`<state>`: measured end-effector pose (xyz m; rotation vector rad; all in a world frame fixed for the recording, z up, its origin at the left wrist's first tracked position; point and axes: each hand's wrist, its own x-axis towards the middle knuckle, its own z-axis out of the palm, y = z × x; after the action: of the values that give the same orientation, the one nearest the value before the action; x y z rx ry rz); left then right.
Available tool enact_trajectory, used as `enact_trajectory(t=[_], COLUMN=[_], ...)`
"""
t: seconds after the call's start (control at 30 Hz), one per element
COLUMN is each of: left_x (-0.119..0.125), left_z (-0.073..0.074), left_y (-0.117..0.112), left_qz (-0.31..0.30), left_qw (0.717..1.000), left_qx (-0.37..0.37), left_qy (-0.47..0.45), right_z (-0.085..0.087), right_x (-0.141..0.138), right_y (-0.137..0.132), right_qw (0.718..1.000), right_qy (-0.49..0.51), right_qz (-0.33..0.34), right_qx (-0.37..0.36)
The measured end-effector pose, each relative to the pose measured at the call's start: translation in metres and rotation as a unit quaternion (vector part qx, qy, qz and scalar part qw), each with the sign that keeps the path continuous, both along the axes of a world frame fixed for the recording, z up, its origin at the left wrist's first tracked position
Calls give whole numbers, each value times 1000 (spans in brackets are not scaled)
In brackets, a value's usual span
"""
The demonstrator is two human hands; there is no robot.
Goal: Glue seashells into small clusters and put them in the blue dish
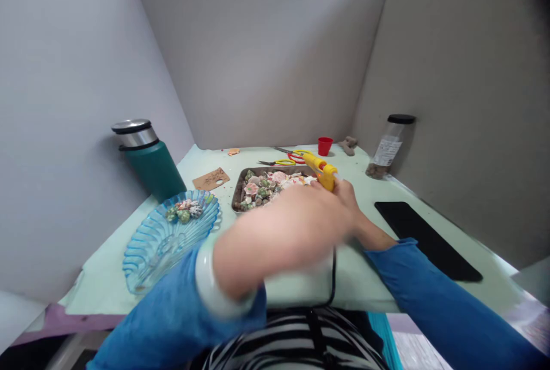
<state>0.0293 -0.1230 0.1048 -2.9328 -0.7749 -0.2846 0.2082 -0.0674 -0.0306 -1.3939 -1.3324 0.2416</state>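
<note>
One yellow hot-glue gun (321,167) sits grasped in your right fingers (345,191), its long axis slanting forward-left from them; your left hand (294,222) blurs just left of them, its grip impossible to tell.

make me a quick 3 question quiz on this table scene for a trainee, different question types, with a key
1. Multiple choice: what does the right hand hold?
A) the red cup
B) the yellow glue gun
C) the teal bottle

2. True or false: the blue plate lies to the left of the metal tray, as pictured.

3. Fill in the blank: a pale band circles the wrist of the person's ____ hand.

Key:
1. B, the yellow glue gun.
2. True.
3. Left; the left hand is the blurred one in front of the right.
</note>
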Motion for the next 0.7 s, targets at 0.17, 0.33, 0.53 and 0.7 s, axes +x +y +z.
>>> enact_trajectory(t=[0.17, 0.33, 0.53, 0.7], left_x=[-12, -2, 6, 8], left_z=[-6, -55, -88, -92], left_y=[94, 136, 143, 140], left_qz=[261, 320, 347, 332], left_qw=[950, 936, 935, 942], left_qx=[-23, -58, -12, -2], left_qy=[171, 136, 75, 42], right_z=[2, 7, 14, 14], right_x=[-2, -1, 3, 3], right_y=[1, 0, -3, -3], right_qw=[1000, 999, 984, 980], right_qy=[-3, -34, -144, -175], right_qz=[-3, 7, 68, 60], right_qx=[3, -13, -76, -76])
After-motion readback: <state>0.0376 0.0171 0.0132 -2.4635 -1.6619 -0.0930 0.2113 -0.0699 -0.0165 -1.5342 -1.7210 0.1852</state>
